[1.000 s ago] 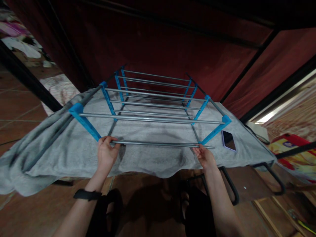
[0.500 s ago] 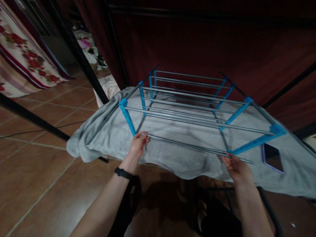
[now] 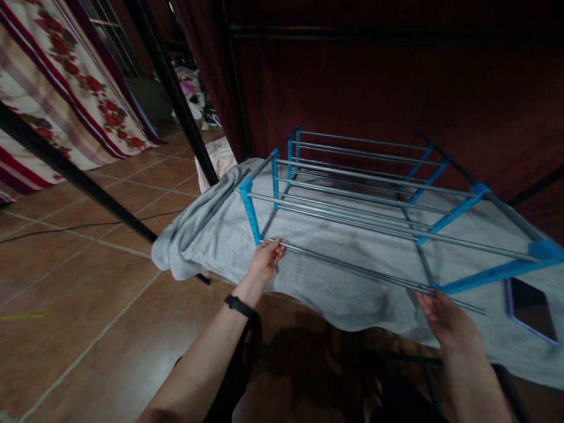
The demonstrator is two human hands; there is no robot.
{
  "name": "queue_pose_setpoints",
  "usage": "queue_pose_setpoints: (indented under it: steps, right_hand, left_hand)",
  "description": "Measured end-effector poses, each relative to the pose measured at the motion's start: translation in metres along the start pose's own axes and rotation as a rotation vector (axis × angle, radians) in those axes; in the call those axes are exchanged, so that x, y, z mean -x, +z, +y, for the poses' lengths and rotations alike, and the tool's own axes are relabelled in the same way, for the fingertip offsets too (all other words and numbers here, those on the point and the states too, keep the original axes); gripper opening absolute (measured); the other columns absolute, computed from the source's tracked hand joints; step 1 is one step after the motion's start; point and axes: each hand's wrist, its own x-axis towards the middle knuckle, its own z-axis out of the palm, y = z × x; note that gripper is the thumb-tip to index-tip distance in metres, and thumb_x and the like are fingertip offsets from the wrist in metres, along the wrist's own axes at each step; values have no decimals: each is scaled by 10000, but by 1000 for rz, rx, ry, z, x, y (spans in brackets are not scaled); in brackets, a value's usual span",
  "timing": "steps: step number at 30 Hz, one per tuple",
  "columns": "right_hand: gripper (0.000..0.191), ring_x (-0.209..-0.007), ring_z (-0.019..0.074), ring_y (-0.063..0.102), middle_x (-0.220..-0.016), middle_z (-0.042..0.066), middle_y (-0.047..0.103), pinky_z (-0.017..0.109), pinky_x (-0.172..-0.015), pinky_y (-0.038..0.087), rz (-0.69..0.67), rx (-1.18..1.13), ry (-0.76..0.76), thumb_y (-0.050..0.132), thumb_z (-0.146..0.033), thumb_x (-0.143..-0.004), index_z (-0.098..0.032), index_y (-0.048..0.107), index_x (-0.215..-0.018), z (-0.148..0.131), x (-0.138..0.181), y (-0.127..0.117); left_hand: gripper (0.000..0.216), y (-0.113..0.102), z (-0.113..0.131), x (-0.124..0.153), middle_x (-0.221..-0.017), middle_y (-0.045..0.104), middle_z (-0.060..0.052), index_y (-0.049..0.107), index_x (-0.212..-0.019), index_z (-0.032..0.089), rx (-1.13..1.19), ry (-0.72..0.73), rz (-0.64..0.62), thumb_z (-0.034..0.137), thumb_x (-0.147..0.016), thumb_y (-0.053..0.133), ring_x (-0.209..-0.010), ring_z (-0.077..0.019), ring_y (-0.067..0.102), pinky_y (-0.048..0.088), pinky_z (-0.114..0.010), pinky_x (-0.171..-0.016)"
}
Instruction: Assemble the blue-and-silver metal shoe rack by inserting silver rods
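Note:
A rack of grey metal tubes with blue plastic brackets [image 3: 456, 212] lies on a grey blanket [image 3: 335, 305]. Along its near lower edge runs a thin metal rod [image 3: 352, 267], beside another tube. My left hand [image 3: 265, 257], a black band on its wrist, pinches the rod near the left blue bracket. Close to the right blue bracket, my right hand [image 3: 443, 314] has its fingers closed on the same rod. The rod's free end sticks out to the right past that hand. Parts of both hands' fingers are hidden behind the rod.
A phone [image 3: 531, 309] rests on the blanket at the right, close to the rack. Black bed-frame posts [image 3: 176, 94] stand at the left. Dark red cloth [image 3: 374, 88] hangs behind. A cable [image 3: 88, 225] crosses the tiled floor, and a flowered curtain [image 3: 83, 88] hangs far left.
The view has turned left, so everything appears shifted to the right. Both hands keep their hold on the rod, and the rack sits much as before.

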Motion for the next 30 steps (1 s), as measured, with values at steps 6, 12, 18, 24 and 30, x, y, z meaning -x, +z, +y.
queue_pose_setpoints:
  steps: [6, 12, 18, 24, 30]
  right_hand:
    - [143, -711, 122, 700, -801, 23, 682, 253, -691, 639, -18, 2, -26, 567, -55, -858, -160, 623, -779, 9, 0, 2]
    - [159, -711, 123, 697, -770, 18, 662, 247, -695, 640, -27, -2, -5, 564, -69, -874, -161, 608, -753, 10, 4, 6]
    - [163, -703, 110, 684, -770, 10, 647, 227, -693, 635, -22, 9, -14, 569, -75, -876, -167, 591, -744, 10, 8, 8]
    - [162, -681, 101, 661, -749, -5, 622, 237, -702, 639, -32, 31, -19, 570, -59, -858, -171, 583, -740, 13, 11, 9]
    - [155, -707, 99, 663, -756, -11, 629, 242, -700, 640, -35, 38, 46, 572, -48, -816, -177, 582, -730, 10, 19, 15]
  left_hand:
    - [88, 0, 1, 1, -694, 697, -55, 665, -746, 108, 21, -10, 5, 81, -821, 702, -540, -74, 608, 502, -161, -515]
    - [111, -1, 0, 0, -666, 685, -49, 658, -722, 110, 31, -19, 16, 84, -818, 708, -544, -79, 613, 504, -165, -518]
    - [117, -1, -1, -1, -646, 670, -35, 655, -718, 115, 39, -20, 5, 96, -820, 711, -543, -79, 610, 501, -170, -527]
    - [98, -1, -1, 0, -663, 680, -41, 659, -732, 117, 42, -19, -10, 91, -807, 716, -550, -82, 609, 507, -176, -540]
    - [71, -1, -1, 1, -687, 694, -53, 669, -758, 114, 34, -30, -31, 78, -807, 707, -543, -73, 595, 504, -166, -535]
